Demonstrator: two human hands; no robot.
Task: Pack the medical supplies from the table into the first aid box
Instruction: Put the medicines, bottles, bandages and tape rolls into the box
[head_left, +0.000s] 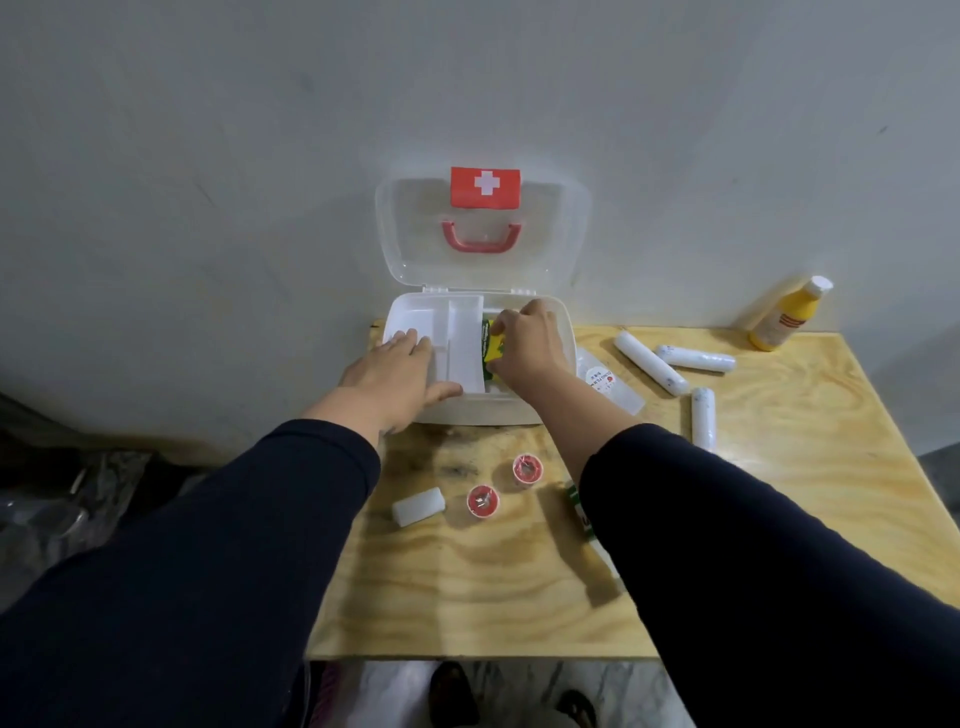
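The right sleeve (727, 545) covers most of a green and white packet (575, 500) on the counter (467, 597). Print on the yellow bottle (787, 317) and clear pouch (605, 382) is unreadable.

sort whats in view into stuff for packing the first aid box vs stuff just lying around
For the job: first aid box, green and yellow packet in the right hand, bandage rolls, tape rolls, yellow bottle, white pad.

Lying about: bags on the floor.

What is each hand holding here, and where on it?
Right hand pinches the yellow-green packet by its upper edge, inside the box. Left hand lies flat on the tray, gripping nothing.
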